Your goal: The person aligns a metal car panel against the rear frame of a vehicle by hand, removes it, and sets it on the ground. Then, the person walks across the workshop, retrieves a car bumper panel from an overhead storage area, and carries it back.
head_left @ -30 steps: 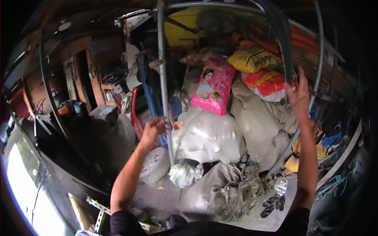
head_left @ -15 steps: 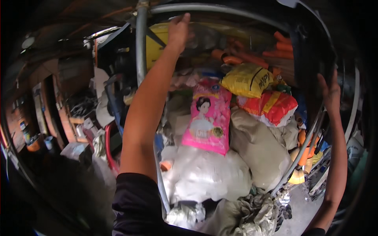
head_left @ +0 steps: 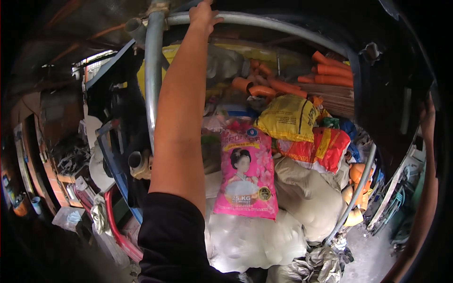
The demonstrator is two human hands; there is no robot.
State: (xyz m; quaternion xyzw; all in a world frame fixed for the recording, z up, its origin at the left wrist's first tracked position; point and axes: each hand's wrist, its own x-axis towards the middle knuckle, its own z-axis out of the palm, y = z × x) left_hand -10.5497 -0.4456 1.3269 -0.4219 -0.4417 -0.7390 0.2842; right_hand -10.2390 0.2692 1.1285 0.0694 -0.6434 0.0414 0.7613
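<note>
High up, my left hand (head_left: 203,18) is at the horizontal grey metal pipe (head_left: 264,22), its fingers apart and partly cut off by the upper edge. At the far right, my dim right hand (head_left: 427,115) is closed at the edge of a black sheet (head_left: 382,99), which hangs from the top and has a small hole. Below and between my arms, a pink printed rice sack (head_left: 243,184) lies on white bulging sacks (head_left: 257,240). A yellow sack (head_left: 288,115) and a red and yellow sack (head_left: 325,146) rest behind it.
A vertical pipe (head_left: 153,75) with a clamp joins the horizontal one. Orange plastic pipes (head_left: 330,70) are piled at the back. A slanting metal pole (head_left: 356,198) stands right of the sacks. Red curved tubing (head_left: 118,231) and a blue frame (head_left: 120,170) are at left.
My left hand has risen to the horizontal pipe. My right hand has moved outward to the right, and the black sheet's edge has shifted right with it. The view has shifted too.
</note>
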